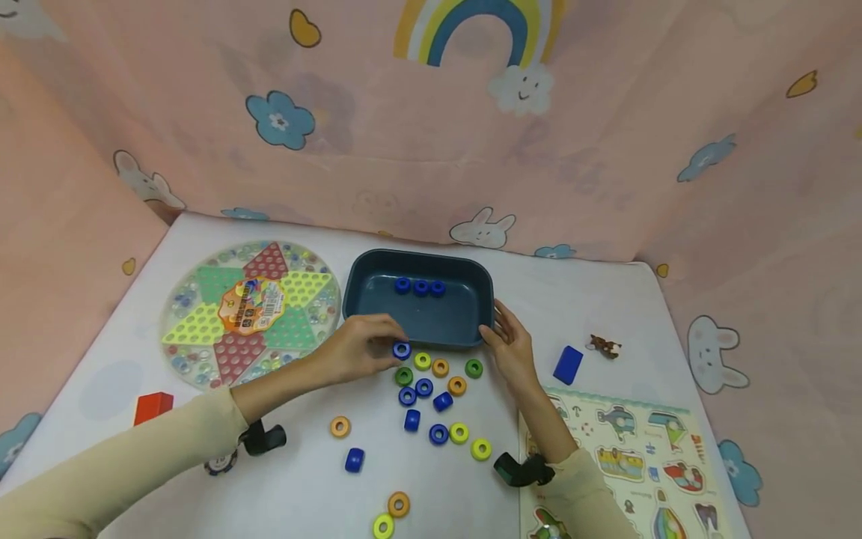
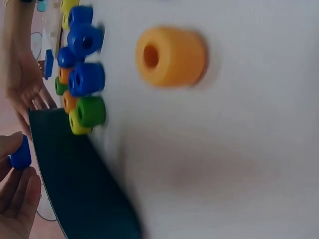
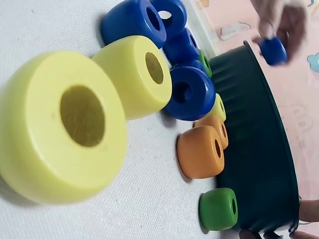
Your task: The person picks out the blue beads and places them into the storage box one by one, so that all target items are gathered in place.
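Your left hand (image 1: 360, 348) pinches a blue bead (image 1: 401, 350) between thumb and curled fingers, raised just beside the near rim of a dark tray (image 1: 431, 326), as your right hand (image 1: 513, 348) grips the tray's near right corner, thumb and fingers bent about the edge. Three blue beads (image 1: 420, 288) sit in a row inside. Loose beads (image 1: 424, 387) in yellow, orange, green and blue lie before the tray on the white table (image 1: 289, 486), a round game board (image 1: 251, 305) to its left
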Available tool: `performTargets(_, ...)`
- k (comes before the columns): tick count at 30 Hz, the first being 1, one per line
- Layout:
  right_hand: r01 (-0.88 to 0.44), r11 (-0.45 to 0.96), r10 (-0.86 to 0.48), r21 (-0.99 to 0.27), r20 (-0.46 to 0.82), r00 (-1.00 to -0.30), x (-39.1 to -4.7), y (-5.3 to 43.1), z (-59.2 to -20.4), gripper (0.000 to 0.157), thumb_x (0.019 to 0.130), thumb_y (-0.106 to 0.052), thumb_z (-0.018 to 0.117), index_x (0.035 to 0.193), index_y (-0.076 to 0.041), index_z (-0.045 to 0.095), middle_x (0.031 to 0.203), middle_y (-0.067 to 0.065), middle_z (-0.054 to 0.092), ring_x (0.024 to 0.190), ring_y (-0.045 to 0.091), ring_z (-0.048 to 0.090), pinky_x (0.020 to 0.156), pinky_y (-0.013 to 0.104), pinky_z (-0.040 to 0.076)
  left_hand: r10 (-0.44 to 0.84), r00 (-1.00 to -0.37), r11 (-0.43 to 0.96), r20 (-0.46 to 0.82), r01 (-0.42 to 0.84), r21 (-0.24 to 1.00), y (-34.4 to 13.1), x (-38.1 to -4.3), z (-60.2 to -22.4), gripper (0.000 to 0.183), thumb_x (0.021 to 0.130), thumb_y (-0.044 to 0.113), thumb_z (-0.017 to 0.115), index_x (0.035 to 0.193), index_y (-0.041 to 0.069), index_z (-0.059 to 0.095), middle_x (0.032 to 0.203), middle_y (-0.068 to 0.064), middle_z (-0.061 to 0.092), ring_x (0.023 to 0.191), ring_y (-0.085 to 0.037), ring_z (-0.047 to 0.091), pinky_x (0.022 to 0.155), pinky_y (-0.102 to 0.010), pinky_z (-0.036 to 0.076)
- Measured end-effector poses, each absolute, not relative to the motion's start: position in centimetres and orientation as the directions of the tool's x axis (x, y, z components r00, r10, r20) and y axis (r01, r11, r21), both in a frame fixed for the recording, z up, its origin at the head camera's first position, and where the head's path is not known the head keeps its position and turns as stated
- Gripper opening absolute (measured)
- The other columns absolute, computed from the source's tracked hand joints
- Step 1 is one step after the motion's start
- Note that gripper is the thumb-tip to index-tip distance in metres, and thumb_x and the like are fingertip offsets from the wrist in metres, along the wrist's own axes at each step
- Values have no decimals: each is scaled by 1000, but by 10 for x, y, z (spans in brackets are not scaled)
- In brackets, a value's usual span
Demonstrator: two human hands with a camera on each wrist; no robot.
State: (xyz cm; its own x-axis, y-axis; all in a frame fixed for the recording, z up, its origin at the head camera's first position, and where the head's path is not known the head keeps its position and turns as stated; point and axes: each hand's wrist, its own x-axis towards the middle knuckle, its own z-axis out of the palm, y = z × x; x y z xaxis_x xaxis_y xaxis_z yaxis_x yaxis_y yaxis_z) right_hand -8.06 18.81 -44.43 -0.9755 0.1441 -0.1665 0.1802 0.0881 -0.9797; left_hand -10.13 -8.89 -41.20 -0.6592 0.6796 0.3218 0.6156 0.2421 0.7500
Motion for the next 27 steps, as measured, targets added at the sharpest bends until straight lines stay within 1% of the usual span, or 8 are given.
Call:
performTargets(2, 180, 80, 150, -980, -167, -975, -82, 189, -444, 56, 90, -7, 59, 141, -16, 38, 140, 6, 41, 124, 19, 42, 95, 29, 41, 692, -647, 235, 320, 621, 747, -84, -115, -409, 30, 70, 1, 79, 98, 5, 69, 96, -2, 63, 79, -18, 60, 67, -29, 52)
performTargets(7, 158, 79, 148, -984, -145, -978, -85, 189, -442, 56, 90, -7, 60, 141, -15, 38, 140, 8, 41, 124, 22, 42, 95, 31, 41, 703, -652, 271, 284, 615, 741, -69, -150, -402, 28, 71, 5, 79, 97, 4, 69, 93, -3, 63, 79, -18, 60, 68, -29, 53)
performTargets(10, 154, 83, 152, -985, -140, -978, -86, 187, -442, 56, 90, -7, 60, 141, -14, 39, 139, 9, 42, 123, 22, 43, 95, 31, 42, 713, -650, 286, 261, 611, 738, -57, -170, -395, 29, 71, 4, 78, 98, 1, 68, 91, -5, 62, 81, -20, 60, 70, -30, 53)
performTargets(14, 156, 76, 153, -985, -143, -978, -88, 185, -442, 55, 90, -9, 61, 140, -16, 40, 139, 7, 43, 122, 21, 44, 94, 30, 42, 737, -635, 325, 231, 633, 703, -37, -198, -388, 31, 71, 3, 78, 100, -2, 68, 90, -7, 62, 80, -22, 59, 70, -29, 51)
performTargets(17, 154, 61, 143, -986, -144, -979, -86, 184, -443, 55, 90, -9, 60, 141, -16, 39, 139, 8, 42, 123, 21, 43, 95, 31, 41, 763, -617, 366, 194, 659, 657, -21, -217, -385, 30, 71, 4, 79, 99, -2, 69, 89, -7, 62, 78, -21, 58, 68, -28, 49)
performTargets(20, 164, 60, 150, -985, -153, -977, -83, 184, -444, 55, 90, -8, 60, 140, -15, 39, 139, 8, 42, 123, 21, 43, 96, 33, 40, 797, -585, 386, 153, 687, 615, -5, -231, -386, 29, 71, 5, 78, 98, -2, 69, 89, -8, 62, 78, -19, 58, 67, -27, 48)
performTargets(25, 156, 73, 157, -985, -143, -977, -79, 186, -444, 55, 90, -6, 60, 140, -14, 40, 139, 9, 43, 123, 24, 44, 96, 37, 41, 842, -529, 378, 108, 720, 582, 16, -247, -392, 25, 70, 1, 78, 93, -4, 69, 88, -10, 64, 77, -19, 60, 67, -26, 51)
performTargets(27, 147, 74, 157, -986, -134, -978, -78, 188, -445, 55, 90, -6, 60, 140, -14, 39, 139, 10, 43, 122, 25, 44, 96, 37, 41, 858, -507, 382, 78, 734, 562, 23, -251, -397, 23, 69, 0, 78, 90, -3, 70, 86, -9, 65, 76, -18, 61, 67, -26, 51)
